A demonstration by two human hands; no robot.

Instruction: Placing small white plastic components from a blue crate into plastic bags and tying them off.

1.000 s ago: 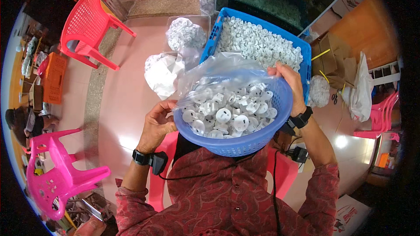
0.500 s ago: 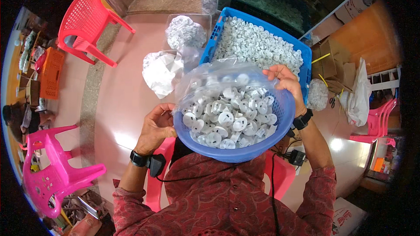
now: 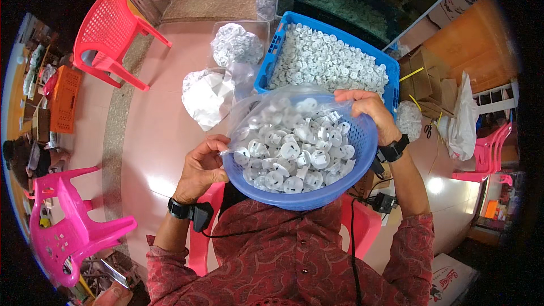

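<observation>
A blue plastic basket [image 3: 309, 199] full of small white round plastic parts [image 3: 290, 150] sits in front of my body. Clear plastic bag film [image 3: 249, 114] lies across the basket's far left side, over some of the parts. My left hand [image 3: 199, 169] is closed at the left rim, thumb and fingers pinching the film's edge. At the far right rim my right hand [image 3: 374, 114] is closed on the film, its fingers bent over the basket's edge. Whether it also grips the rim, I cannot tell.
Beyond the basket stands a blue crate [image 3: 281, 39] heaped with similar white parts. Two bags of white material, one crumpled white bag [image 3: 208, 99] among them, lie left of it. A red chair [image 3: 107, 28] and a pink chair [image 3: 73, 215] stand left; cardboard boxes [image 3: 425, 73] are at right.
The film has sunk lower and drawn back at the far right, baring more of the basket's inner wall. My right hand has turned slightly inward; my left hand keeps its pinch.
</observation>
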